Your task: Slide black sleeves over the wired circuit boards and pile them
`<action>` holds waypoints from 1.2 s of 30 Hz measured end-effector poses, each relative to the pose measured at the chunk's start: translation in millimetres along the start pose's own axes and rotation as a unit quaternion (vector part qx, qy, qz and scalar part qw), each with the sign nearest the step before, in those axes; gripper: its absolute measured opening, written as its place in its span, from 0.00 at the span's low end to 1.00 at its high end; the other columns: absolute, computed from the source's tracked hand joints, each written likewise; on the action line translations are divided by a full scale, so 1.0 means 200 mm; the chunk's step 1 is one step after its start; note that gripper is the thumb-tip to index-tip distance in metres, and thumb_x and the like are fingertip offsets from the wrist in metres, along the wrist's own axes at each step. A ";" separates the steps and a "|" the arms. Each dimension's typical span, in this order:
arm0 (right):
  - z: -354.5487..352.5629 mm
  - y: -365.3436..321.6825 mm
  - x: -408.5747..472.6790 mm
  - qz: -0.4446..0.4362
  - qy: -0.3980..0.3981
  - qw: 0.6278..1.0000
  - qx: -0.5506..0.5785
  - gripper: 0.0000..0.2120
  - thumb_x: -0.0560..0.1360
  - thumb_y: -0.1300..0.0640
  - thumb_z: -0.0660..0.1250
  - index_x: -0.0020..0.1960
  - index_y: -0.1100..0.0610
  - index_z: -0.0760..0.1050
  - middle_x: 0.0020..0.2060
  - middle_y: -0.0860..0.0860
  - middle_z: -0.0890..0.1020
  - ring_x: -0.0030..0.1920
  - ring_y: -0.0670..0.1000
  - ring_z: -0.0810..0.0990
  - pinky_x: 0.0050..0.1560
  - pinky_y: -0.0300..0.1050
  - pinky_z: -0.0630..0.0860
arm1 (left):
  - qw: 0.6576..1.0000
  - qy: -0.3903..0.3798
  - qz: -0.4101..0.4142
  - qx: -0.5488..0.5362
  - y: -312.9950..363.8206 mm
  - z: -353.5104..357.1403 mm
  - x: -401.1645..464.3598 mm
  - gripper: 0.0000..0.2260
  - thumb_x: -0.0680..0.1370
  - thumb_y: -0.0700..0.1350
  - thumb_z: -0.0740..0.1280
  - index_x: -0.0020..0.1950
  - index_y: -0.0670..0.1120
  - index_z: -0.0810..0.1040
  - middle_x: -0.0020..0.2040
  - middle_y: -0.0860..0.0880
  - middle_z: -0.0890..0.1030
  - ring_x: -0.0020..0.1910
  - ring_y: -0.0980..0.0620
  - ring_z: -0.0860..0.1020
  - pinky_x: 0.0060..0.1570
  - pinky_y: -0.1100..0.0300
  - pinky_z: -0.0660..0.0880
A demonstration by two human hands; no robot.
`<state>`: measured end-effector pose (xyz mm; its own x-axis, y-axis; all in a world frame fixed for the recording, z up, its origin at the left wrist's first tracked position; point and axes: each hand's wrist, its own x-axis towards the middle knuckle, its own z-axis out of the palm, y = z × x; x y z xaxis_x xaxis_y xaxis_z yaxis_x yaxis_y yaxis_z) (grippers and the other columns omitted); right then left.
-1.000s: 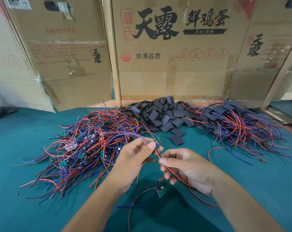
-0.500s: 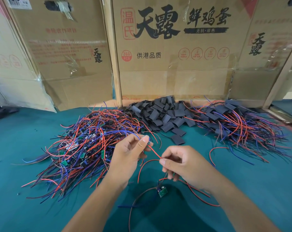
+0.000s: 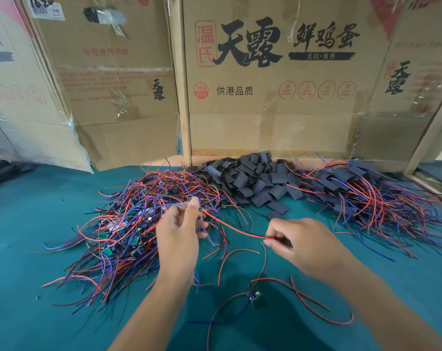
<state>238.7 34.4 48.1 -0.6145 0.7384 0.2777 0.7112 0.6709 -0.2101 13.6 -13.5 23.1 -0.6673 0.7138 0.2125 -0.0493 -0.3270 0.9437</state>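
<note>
- Your left hand sat at the near edge of the unsleeved pile, thumb and forefinger pinched on one end of a red wire; whether a board hung from that end could not be told.
- Your right hand pinched the other end of the same wire, fingers curled; motion blur hid anything more it may have held.
- The wire's long axis ran left to right between your hands, high at the left and sloping down toward the right, raised off the table.
- The loose black sleeves lay in a heap beyond both hands, toward the cardboard boxes; the nearest stray sleeve lay just past your right hand, so that hand was judged the nearer for fetching one.
- The finished pile, sleeves already on, lay to the right of the heap, again on your right hand's side.
- A separate circuit board with its leads lay on the table nearer to you, below and between your hands, touched by neither.
- Judgement: the wire was probably being drawn free of the tangle, with no sleeve yet taken up.
</note>
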 end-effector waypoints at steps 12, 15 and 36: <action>0.11 0.19 0.94 0.073 -0.116 0.991 -0.003 0.11 0.80 0.59 0.61 0.52 0.65 0.78 0.47 0.63 0.83 0.39 0.59 0.79 0.42 0.50 0.78 | 0.999 0.027 0.011 -0.013 -0.01 -0.02 0.02 0.15 0.82 0.49 0.66 0.41 0.41 0.73 0.33 0.48 0.78 0.30 0.54 0.77 0.28 0.61 0.76; 0.21 0.14 1.09 0.102 -0.086 0.991 0.027 0.12 0.79 0.57 0.64 0.43 0.66 0.78 0.36 0.64 0.80 0.34 0.57 0.77 0.34 0.46 0.69 | 0.999 0.029 0.012 -0.013 -0.02 -0.01 0.02 0.15 0.82 0.49 0.66 0.40 0.41 0.73 0.32 0.49 0.78 0.29 0.52 0.77 0.27 0.60 0.75; 0.17 0.07 1.01 0.175 -0.034 0.960 0.217 0.11 0.80 0.59 0.63 0.40 0.60 0.72 0.40 0.57 0.85 0.32 0.50 0.82 0.24 0.36 0.72 | 0.997 -0.039 -0.050 -0.035 -0.03 0.01 -0.01 0.15 0.81 0.48 0.67 0.36 0.45 0.76 0.35 0.45 0.80 0.30 0.53 0.76 0.29 0.59 0.77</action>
<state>113.3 195.4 69.2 -0.3958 0.9163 0.0613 0.6778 0.3365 -0.6537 16.9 -10.5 17.2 -0.5965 0.7905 0.1391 -0.1669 -0.2917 0.9418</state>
